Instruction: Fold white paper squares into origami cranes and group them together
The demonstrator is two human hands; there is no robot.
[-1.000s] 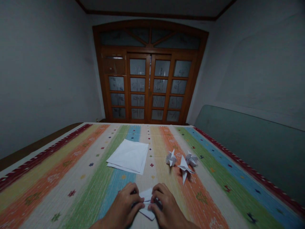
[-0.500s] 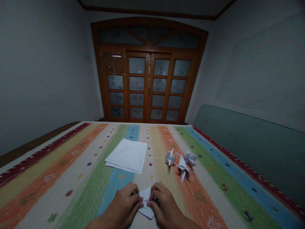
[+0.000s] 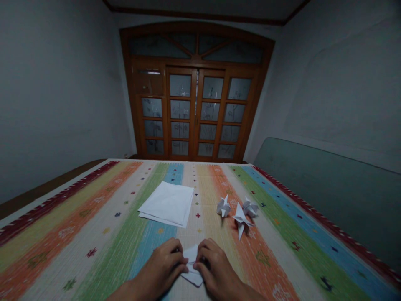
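My left hand and right hand pinch one folded paper; three finished figures lie ahead right, unfolded sheets ahead left.

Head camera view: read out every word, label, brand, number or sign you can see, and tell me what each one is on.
No readable text anywhere. The folded white paper, the white paper stack and the paper figures show no writing. The striped cover has only cross and star motifs. A small strip on the wooden door is too small to read.
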